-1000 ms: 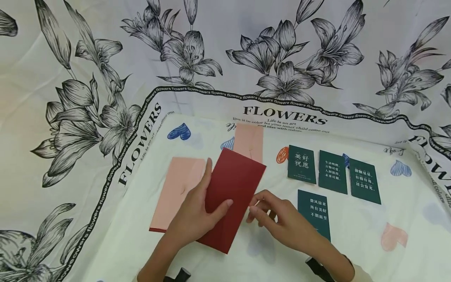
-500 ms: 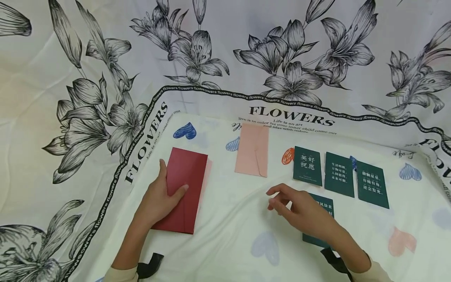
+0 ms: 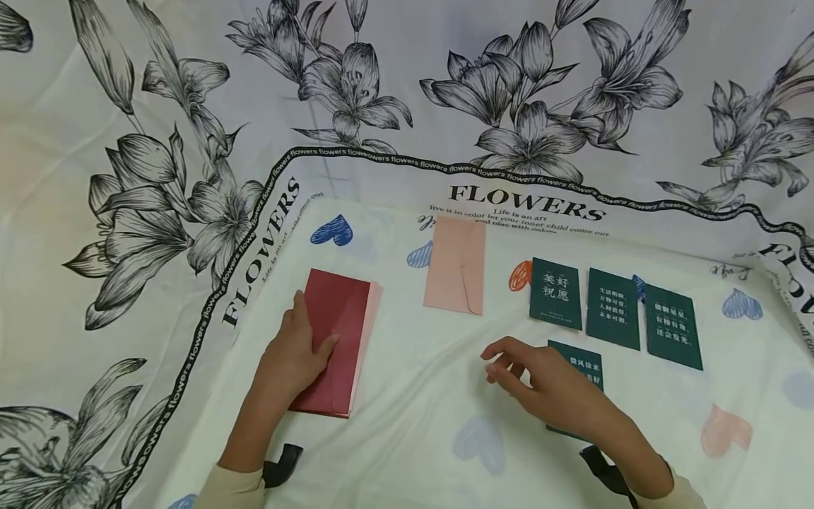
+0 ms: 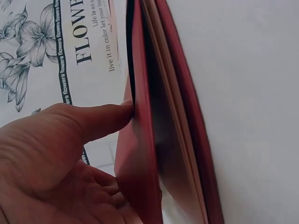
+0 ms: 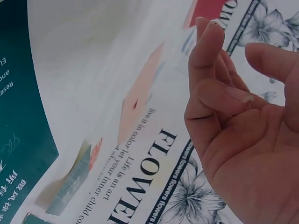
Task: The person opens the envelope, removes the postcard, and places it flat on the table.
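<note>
At the left of the cloth, my left hand grips a red envelope by its left edge, thumb on top and fingers beneath. It lies over a pile of pink envelopes, whose right edge peeks out. In the left wrist view the thumb presses one face of the red envelope, with pink edges and another red layer close by. My right hand hovers with loosely curled fingers and nothing in them, partly covering a dark green card. A single pink envelope lies between the hands, farther back.
Three more dark green cards with white writing, a left one, a middle one and a right one, form a row at the right. All lie on a white cloth printed with hearts and flowers.
My left hand has carried the red envelope left from the middle and lowered it onto the pink pile. My right hand has shifted slightly right, away from the envelope.
</note>
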Available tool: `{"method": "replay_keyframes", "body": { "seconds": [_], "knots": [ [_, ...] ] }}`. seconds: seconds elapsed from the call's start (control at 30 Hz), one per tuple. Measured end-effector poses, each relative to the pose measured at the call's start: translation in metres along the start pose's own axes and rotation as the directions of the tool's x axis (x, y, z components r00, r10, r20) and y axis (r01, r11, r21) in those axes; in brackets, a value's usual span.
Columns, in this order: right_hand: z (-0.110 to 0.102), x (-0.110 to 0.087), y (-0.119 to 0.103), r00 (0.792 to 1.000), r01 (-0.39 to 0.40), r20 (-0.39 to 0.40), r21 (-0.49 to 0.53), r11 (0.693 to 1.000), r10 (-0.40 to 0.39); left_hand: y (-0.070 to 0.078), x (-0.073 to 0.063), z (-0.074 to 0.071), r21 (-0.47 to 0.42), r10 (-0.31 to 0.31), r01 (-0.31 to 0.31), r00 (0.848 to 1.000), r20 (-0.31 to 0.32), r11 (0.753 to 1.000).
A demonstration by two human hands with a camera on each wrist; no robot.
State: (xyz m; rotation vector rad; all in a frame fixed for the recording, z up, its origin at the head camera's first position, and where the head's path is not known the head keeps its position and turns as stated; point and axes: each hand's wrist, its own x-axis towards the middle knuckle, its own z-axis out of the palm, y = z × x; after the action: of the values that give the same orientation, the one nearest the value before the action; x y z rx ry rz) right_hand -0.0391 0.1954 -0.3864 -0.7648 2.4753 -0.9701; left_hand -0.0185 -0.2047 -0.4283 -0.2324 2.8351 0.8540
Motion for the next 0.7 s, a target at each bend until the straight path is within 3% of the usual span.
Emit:
{"method": "replay_keyframes", "body": {
  "seconds": [0.17, 0.33, 0.47, 0.7],
  "knots": [
    [-0.007, 0.002, 0.0, 1.0, 0.016, -0.013, -0.019, 1.0, -0.016, 0.005, 0.0, 0.001, 0.076, 0.026, -0.021, 0.997, -0.074, 0.997],
    [-0.02, 0.02, 0.002, 0.997, 0.001, -0.08, -0.058, 0.998, -0.006, 0.011, 0.0, 0.009, 0.18, 0.082, -0.045, 0.976, -0.204, 0.983],
    [-0.035, 0.054, 0.01, 0.985, -0.099, -0.153, -0.111, 0.989, 0.082, 0.018, -0.001, 0.011, 0.174, 0.11, -0.069, 0.965, -0.236, 0.982],
    [-0.041, 0.128, 0.044, 0.933, -0.339, -0.183, -0.159, 0.927, 0.309, 0.029, -0.009, 0.011, 0.075, 0.148, -0.134, 0.961, -0.234, 0.988]
  ]
}}
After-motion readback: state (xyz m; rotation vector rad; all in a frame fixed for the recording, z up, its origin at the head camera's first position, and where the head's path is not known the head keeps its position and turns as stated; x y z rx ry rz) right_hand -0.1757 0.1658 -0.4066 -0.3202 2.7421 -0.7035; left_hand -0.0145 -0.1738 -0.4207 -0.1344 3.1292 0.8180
